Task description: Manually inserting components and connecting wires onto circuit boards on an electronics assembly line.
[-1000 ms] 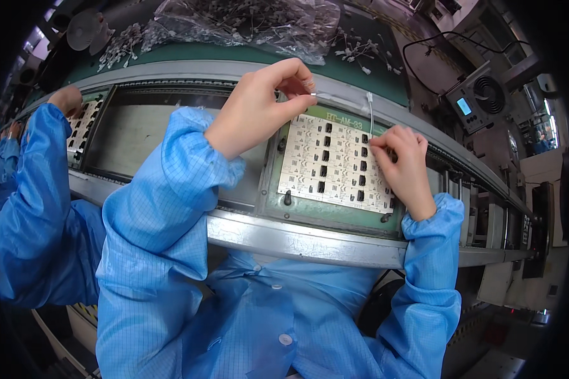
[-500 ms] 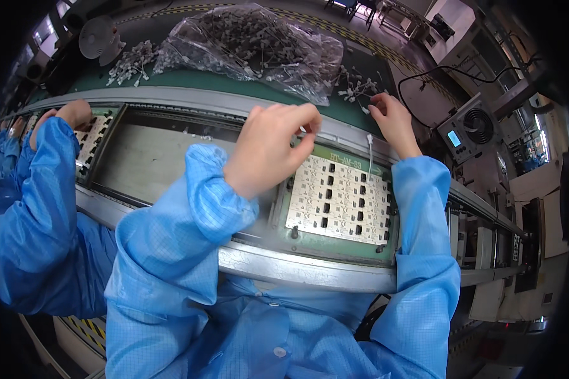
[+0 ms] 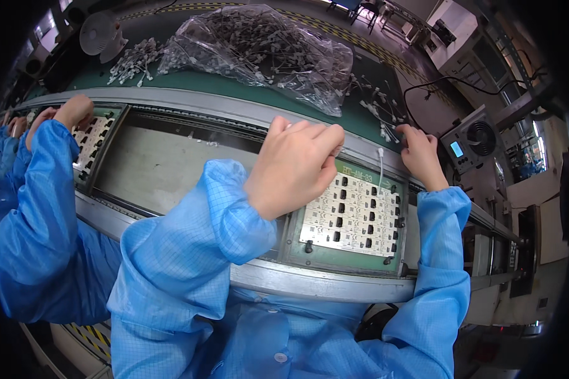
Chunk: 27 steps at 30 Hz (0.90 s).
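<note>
My left hand [image 3: 292, 169] is closed, fingertips pinched above the upper left corner of a white circuit board panel [image 3: 351, 218]. A small white bit shows at its fingertips, but most of what it holds is hidden. The panel has rows of black components and lies in a green fixture [image 3: 360, 258]. From its upper right part a white connector lead [image 3: 381, 165] stands up. My right hand [image 3: 422, 158] is open beyond the panel's upper right corner, thumb and index finger apart, beside loose white connector leads [image 3: 385, 120].
A clear plastic bag [image 3: 265, 54] full of leads lies on the green bench, with a loose pile [image 3: 136, 62] to its left. Metal rails [image 3: 322, 281] edge the line. At left, a co-worker's hands [image 3: 69, 114] are over another panel. A fan-fitted device [image 3: 471, 139] stands right.
The view has shifted, so the bench and panel appear lower and further right. My right hand has moved a little right and nearer. My left hand stays closed, slightly further right over the panel.
</note>
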Available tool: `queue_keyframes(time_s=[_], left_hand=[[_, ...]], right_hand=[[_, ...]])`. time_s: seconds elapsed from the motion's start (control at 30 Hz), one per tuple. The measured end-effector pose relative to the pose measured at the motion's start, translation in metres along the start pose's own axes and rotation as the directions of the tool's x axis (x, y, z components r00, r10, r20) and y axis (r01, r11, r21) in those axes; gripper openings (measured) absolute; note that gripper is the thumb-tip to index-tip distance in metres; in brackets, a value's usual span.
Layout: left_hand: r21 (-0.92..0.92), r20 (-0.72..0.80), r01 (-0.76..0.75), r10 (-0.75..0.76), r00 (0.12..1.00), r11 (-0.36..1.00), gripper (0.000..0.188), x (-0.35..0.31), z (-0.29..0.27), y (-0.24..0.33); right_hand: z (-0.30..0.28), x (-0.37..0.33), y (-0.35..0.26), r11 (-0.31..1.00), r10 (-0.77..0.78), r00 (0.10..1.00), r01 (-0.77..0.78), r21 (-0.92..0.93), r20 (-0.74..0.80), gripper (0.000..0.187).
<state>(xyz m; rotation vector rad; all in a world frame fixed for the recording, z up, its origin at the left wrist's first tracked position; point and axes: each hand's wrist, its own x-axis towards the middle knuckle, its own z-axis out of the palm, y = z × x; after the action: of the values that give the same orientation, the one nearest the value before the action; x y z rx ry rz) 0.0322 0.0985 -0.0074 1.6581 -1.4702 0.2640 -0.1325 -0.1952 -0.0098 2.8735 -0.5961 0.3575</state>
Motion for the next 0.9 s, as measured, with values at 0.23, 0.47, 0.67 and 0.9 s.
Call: queue_keyframes(time_s=[0.23, 0.47, 0.67, 0.9], left_hand=[[-0.026, 0.018, 0.017, -0.016, 1.0, 1.0, 0.015, 0.001, -0.004, -0.003], [0.062, 0.058, -0.041, 0.037, 0.998, 0.997, 0.019, -0.001, -0.007, -0.003], [-0.148, 0.015, 0.005, -0.003, 1.0, 0.989, 0.016, 0.003, 0.002, -0.008], [-0.098, 0.046, 0.009, -0.005, 0.999, 0.995, 0.015, 0.003, -0.003, -0.007]], right_hand=[[0.02, 0.007, -0.02, 0.991, 0.088, 0.992, -0.078, 0.104, -0.092, 0.038], [0.022, 0.002, -0.017, 0.994, 0.082, 0.99, -0.072, 0.087, -0.117, 0.029], [0.031, 0.008, -0.018, 0.987, 0.057, 0.973, -0.022, 0.158, -0.225, 0.016], [-0.002, 0.016, -0.004, 0.733, 0.285, 0.908, 0.0, 0.68, -0.306, 0.016]])
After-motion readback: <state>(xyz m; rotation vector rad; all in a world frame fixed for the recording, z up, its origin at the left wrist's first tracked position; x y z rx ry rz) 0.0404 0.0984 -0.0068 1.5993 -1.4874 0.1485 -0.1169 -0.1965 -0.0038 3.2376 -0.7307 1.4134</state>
